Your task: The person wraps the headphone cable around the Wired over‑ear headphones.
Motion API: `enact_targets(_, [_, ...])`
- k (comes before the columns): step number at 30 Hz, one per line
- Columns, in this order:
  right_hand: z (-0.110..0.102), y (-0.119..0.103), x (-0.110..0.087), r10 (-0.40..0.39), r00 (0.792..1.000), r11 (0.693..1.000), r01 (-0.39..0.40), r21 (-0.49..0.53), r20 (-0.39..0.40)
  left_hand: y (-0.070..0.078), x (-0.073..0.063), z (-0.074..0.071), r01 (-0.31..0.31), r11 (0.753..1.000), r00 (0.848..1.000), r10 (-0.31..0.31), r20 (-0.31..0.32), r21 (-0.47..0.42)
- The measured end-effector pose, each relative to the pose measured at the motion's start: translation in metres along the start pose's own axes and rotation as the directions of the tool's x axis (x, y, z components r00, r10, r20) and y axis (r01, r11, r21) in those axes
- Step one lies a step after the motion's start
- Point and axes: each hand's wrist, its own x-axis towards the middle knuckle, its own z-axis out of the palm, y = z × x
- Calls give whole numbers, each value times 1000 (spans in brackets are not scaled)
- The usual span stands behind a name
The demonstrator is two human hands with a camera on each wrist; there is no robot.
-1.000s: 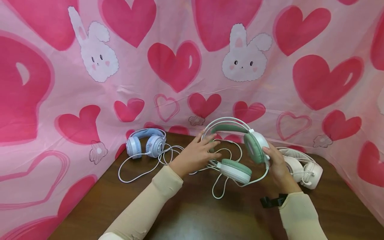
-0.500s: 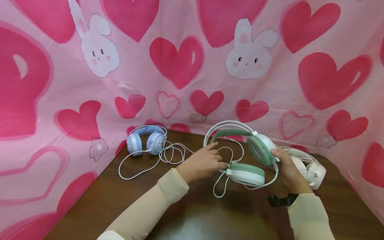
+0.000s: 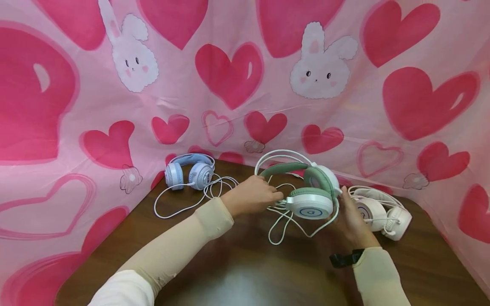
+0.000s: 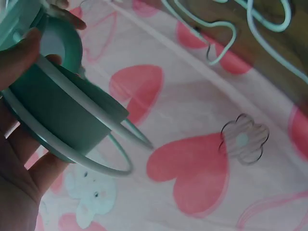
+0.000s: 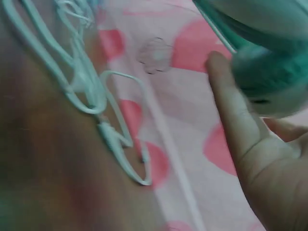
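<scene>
Green-and-white headphones (image 3: 311, 199) are held up above the brown table, their ear cups now close together. My left hand (image 3: 250, 196) grips them at the left side of the headband; in the left wrist view its thumb and fingers (image 4: 45, 171) go round the green band (image 4: 60, 113) and white hoops. My right hand (image 3: 353, 221) is beside the right ear cup. In the right wrist view one finger (image 5: 226, 91) is straight beside a green ear cushion (image 5: 269, 72); the other fingers are largely hidden, so contact is unclear. White cable (image 3: 285, 231) hangs below.
Pale blue headphones (image 3: 200, 175) with coiled cable sit at the back left of the table (image 3: 245, 272). Cream-white headphones (image 3: 398, 222) lie at the right, close behind my right hand. A pink heart-and-rabbit cloth (image 3: 229, 76) stands behind the table.
My left hand has gone from spread fingers to gripping the headband. The ear cups have swung together, the lower one now facing outward. My right hand's fingers have loosened from the right cup.
</scene>
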Motion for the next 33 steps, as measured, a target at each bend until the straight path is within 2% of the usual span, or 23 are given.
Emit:
enact_targets(3, [1, 14, 3, 31, 999, 999, -30, -16, 28, -3, -8, 6, 41, 999, 999, -41, -21, -33])
enact_targets(6, [-2, 22, 3, 70, 978, 998, -68, -19, 197, -6, -14, 8, 84, 995, 995, -87, -48, -57])
enact_targets(8, [-5, 25, 2, 73, 961, 997, -61, -53, 268, -8, -18, 8, 118, 992, 991, -121, -61, -54])
enact_targets(9, [-6, 26, 0, 81, 957, 994, -59, -88, 278, -10, -20, 7, 129, 990, 989, -133, -65, -53])
enact_targets(11, [-9, 26, -3, 95, 967, 974, -41, -225, 235, -12, -25, 5, 152, 987, 986, -155, -69, -42])
enact_targets(13, [-14, 25, -7, 108, 981, 919, -38, -392, 159, -14, -30, 4, 174, 984, 981, -176, -76, -38])
enact_targets(15, [-19, 20, -14, 139, 986, 834, -69, -548, 88, -18, -34, 3, 196, 980, 976, -199, -88, -40])
enact_targets(18, [-27, 11, -23, 166, 985, 721, -88, -687, 49, -27, -40, 4, 245, 969, 962, -245, -118, -17])
enact_targets(19, [-28, 7, -25, 180, 983, 698, -100, -709, 38, -31, -42, 4, 260, 966, 957, -259, -128, -6])
enact_targets(22, [-32, -6, -31, 156, 987, 657, -77, -750, 35, -41, -46, 5, 283, 959, 951, -276, -142, 32])
enact_targets(25, [-32, -22, -34, 58, 998, 629, -44, -776, -10, -48, -48, 6, 271, 961, 957, -264, -122, 50])
enact_targets(28, [-28, -38, -35, -70, 995, 562, -16, -827, -66, -49, -50, 9, 235, 971, 969, -230, -94, 37])
enact_targets(30, [-24, -48, -33, -120, 989, 523, -9, -852, -84, -46, -50, 11, 205, 979, 976, -204, -75, 14])
enact_targets(31, [-22, -53, -31, -127, 989, 516, 3, -857, -73, -44, -50, 13, 189, 982, 980, -188, -65, 2])
enact_targets(32, [-20, -58, -28, -122, 990, 524, 7, -851, -67, -42, -49, 14, 174, 985, 983, -175, -48, -10])
enact_targets(33, [-18, -63, -25, -115, 992, 546, 17, -837, -54, -40, -49, 14, 160, 987, 987, -160, -31, -21])
